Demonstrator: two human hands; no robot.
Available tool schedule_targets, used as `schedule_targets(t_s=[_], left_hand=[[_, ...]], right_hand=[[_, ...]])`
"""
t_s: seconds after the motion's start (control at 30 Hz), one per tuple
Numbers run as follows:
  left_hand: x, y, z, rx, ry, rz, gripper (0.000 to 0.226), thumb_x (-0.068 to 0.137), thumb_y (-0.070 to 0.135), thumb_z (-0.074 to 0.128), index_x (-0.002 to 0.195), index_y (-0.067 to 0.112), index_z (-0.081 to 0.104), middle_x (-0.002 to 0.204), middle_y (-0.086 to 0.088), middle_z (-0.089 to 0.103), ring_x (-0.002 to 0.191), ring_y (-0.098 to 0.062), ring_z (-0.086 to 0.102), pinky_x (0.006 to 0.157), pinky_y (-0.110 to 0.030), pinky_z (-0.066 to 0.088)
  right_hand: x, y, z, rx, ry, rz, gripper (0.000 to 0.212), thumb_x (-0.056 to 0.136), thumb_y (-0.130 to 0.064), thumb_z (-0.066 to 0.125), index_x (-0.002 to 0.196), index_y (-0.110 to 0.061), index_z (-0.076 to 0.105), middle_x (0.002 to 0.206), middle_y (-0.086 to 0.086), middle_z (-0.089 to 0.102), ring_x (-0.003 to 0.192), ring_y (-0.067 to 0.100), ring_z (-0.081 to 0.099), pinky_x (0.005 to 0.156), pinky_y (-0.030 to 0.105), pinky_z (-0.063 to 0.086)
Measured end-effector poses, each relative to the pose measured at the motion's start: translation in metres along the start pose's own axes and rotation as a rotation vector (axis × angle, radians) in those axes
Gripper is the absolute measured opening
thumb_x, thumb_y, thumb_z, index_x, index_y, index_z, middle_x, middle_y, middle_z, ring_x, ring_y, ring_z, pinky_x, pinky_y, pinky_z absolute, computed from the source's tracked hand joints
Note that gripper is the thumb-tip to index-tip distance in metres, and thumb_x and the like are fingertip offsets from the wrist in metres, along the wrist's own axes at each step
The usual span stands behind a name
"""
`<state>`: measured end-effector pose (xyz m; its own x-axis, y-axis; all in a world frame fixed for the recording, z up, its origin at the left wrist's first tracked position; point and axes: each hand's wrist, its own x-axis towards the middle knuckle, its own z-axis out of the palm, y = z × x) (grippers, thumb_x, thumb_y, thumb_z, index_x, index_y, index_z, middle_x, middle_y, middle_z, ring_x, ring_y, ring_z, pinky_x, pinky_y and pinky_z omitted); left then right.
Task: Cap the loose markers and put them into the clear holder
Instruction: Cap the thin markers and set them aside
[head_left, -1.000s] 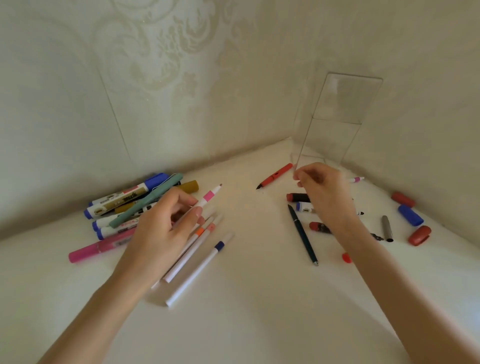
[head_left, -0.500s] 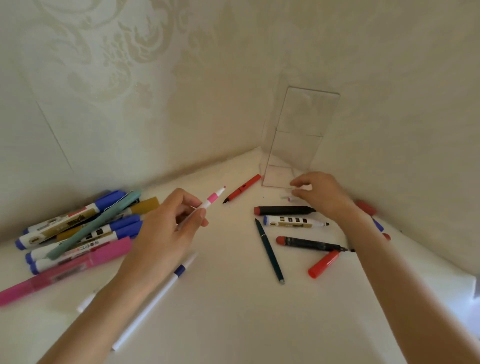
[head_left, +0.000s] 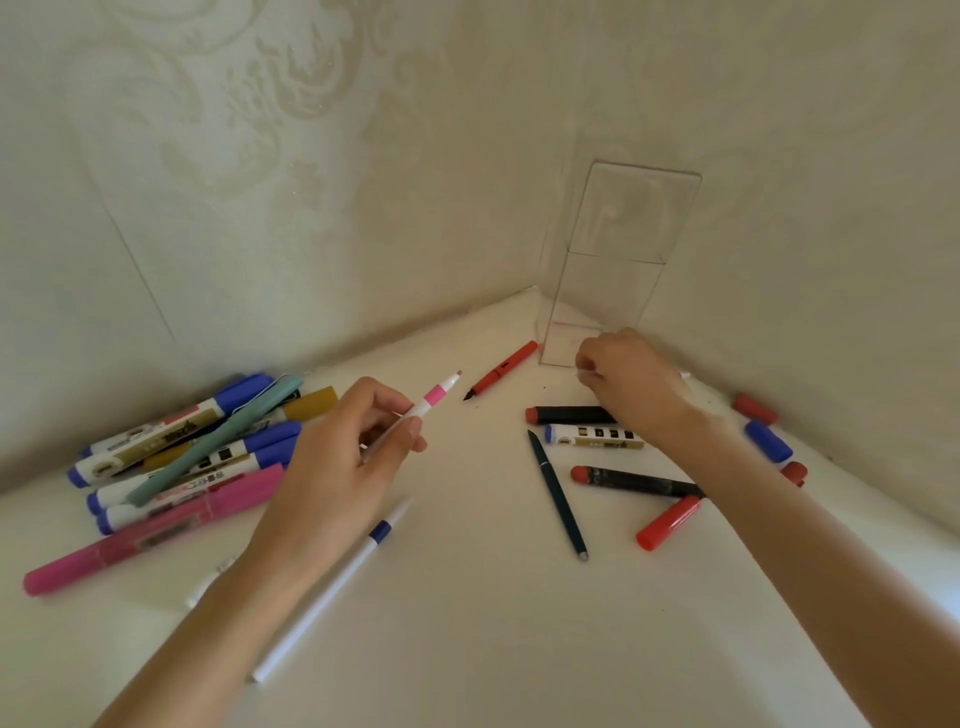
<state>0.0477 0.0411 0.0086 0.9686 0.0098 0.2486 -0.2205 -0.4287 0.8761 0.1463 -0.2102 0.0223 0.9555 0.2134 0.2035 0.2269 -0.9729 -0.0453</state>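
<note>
Jutting up-right from the left hand (head_left: 337, 467), a pink-banded marker (head_left: 434, 397).

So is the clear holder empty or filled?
Empty: the holder stands upright, and nothing shows inside its clear sides.

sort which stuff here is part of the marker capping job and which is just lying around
Part of the job: white marker with a pink band in the left hand; tall clear plastic holder; loose red cap; loose blue cap; black marker with a red end.
Probably just lying about: red fountain pen; slim dark green pen.
</note>
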Motion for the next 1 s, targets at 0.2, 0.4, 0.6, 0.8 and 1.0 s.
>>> schedule_targets(t_s=[0.2, 0.4, 0.6, 0.8, 1.0], left_hand=[[-0.009, 0.014, 0.001, -0.062, -0.028, 0.085, 0.003, 0.089, 0.016, 0.056, 0.091, 0.018, 0.056, 0.082, 0.012, 0.068, 0.073, 0.005, 0.060, 0.065, -0.003, 0.040], [-0.013, 0.016, 0.003, -0.101, -0.079, 0.122, 0.004, 0.088, 0.013, 0.057, 0.092, 0.015, 0.057, 0.083, 0.010, 0.069, 0.075, -0.002, 0.061, 0.068, -0.008, 0.044], [-0.013, 0.016, 0.004, -0.088, -0.112, 0.136, 0.004, 0.087, 0.018, 0.057, 0.091, 0.019, 0.057, 0.083, 0.012, 0.069, 0.080, -0.004, 0.063, 0.070, -0.011, 0.046], [-0.014, 0.016, 0.004, -0.080, -0.116, 0.145, 0.004, 0.086, 0.020, 0.057, 0.090, 0.021, 0.057, 0.084, 0.012, 0.068, 0.083, -0.005, 0.063, 0.072, -0.011, 0.047], [-0.013, 0.014, 0.005, -0.065, -0.118, 0.153, 0.003, 0.087, 0.019, 0.057, 0.090, 0.021, 0.057, 0.084, 0.013, 0.068, 0.079, -0.002, 0.062, 0.068, -0.009, 0.043]], right_hand=[[-0.055, -0.058, -0.027, 1.677, 0.013, 0.160, 0.017, 0.089, -0.007, 0.056, 0.103, -0.015, 0.062, 0.078, -0.002, 0.069, 0.077, 0.009, 0.064, 0.070, 0.022, 0.051], [-0.060, -0.070, -0.017, 2.063, -0.088, 0.293, 0.012, 0.078, -0.015, 0.061, 0.090, -0.015, 0.064, 0.082, -0.002, 0.070, 0.073, 0.008, 0.064, 0.065, 0.018, 0.051], [-0.064, -0.078, -0.016, 1.981, -0.024, 0.259, 0.009, 0.080, -0.011, 0.059, 0.088, -0.012, 0.062, 0.077, 0.000, 0.071, 0.072, 0.009, 0.066, 0.063, 0.017, 0.051], [-0.066, -0.083, -0.016, 1.952, -0.004, 0.238, 0.010, 0.079, -0.012, 0.059, 0.089, -0.011, 0.061, 0.077, -0.001, 0.071, 0.072, 0.008, 0.065, 0.066, 0.018, 0.051], [-0.068, -0.086, -0.017, 1.922, 0.071, 0.210, 0.017, 0.075, -0.013, 0.062, 0.091, -0.009, 0.060, 0.078, -0.001, 0.072, 0.073, 0.009, 0.066, 0.069, 0.021, 0.050]])
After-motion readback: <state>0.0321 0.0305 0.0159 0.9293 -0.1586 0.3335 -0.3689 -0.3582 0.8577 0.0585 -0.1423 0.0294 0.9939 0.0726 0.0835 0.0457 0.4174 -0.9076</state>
